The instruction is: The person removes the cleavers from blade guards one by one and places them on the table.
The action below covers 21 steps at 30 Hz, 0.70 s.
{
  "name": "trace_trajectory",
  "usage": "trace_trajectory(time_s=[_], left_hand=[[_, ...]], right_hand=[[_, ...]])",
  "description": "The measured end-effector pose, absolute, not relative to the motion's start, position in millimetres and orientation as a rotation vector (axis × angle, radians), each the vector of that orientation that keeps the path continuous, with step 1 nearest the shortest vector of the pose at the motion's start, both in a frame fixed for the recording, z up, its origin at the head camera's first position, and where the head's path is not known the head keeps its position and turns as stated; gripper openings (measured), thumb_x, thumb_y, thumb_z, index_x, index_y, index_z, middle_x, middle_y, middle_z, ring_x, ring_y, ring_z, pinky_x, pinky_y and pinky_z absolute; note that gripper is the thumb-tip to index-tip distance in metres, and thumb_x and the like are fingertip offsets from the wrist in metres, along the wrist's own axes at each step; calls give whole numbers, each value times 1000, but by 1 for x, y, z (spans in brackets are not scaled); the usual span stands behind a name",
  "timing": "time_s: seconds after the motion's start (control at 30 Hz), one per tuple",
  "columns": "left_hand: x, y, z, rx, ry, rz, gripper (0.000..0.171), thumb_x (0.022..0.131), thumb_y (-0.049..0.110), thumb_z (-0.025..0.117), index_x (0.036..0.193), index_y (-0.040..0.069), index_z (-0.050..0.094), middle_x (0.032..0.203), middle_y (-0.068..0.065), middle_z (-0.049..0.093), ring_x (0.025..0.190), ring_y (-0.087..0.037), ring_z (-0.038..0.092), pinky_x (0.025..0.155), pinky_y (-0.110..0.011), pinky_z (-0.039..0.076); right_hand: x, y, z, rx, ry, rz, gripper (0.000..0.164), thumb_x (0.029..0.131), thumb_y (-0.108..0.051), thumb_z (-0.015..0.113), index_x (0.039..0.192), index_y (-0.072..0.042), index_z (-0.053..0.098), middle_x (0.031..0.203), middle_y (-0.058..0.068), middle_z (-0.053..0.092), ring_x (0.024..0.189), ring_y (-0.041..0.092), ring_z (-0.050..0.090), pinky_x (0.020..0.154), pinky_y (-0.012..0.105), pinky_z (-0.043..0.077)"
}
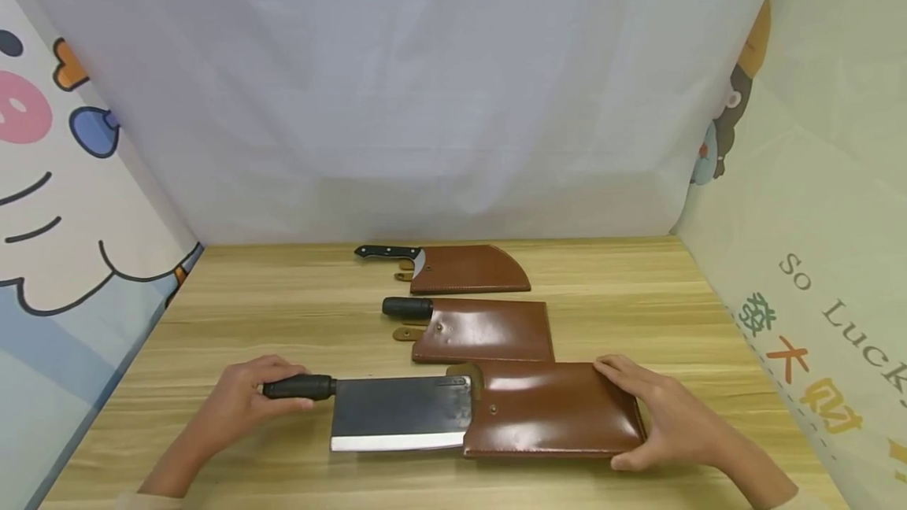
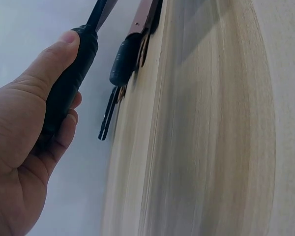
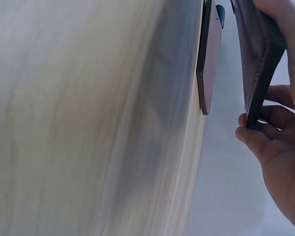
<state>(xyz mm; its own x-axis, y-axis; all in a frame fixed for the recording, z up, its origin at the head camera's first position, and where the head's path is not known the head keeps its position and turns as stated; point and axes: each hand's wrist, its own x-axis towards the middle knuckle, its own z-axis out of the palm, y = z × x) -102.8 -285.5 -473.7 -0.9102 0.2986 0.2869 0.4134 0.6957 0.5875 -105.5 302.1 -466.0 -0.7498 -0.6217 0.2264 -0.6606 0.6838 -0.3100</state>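
A cleaver (image 1: 397,409) with a dark blade and a bright lower edge lies sideways at the front, its tip end at the mouth of a brown leather sheath (image 1: 553,408). My left hand (image 1: 244,400) grips the black handle (image 2: 71,78), fingers and thumb wrapped round it in the left wrist view. With the right hand (image 1: 669,412) I hold the sheath's closed right end, thumb at the lower corner and fingers at the upper one. In the right wrist view the sheath's end (image 3: 258,64) sits between thumb and fingers, raised above the table.
Behind lies a second sheathed cleaver (image 1: 489,329) with a black handle, and farther back a sheathed knife (image 1: 468,268) with a riveted handle. Both rest on the wooden table (image 1: 283,282). A white cloth (image 1: 439,101) hangs at the back, with printed sheets on both sides.
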Motion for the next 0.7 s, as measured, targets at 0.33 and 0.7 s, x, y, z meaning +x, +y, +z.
trace_trajectory(time_s=[0.33, 0.7], left_hand=[[-102, -294, -476, -603, -2726, -974, 32, 73, 29, 92, 102, 19, 80, 97, 7, 71, 77, 0, 57, 62, -25, 48], [-101, -301, -485, -551, -2788, -988, 32, 74, 32, 92, 102, 21, 80, 95, 9, 70, 76, -1, 58, 63, -25, 49]], right_hand=[[-103, 313, -466, 1033, -2837, 571, 113, 62, -64, 91, 149, -5, 51, 146, 23, 54, 126, 42, 58, 90, 57, 54], [-103, 318, -474, 1024, -2864, 589, 112, 61, -62, 92, 148, -4, 52, 146, 20, 55, 124, 40, 60, 89, 55, 54]])
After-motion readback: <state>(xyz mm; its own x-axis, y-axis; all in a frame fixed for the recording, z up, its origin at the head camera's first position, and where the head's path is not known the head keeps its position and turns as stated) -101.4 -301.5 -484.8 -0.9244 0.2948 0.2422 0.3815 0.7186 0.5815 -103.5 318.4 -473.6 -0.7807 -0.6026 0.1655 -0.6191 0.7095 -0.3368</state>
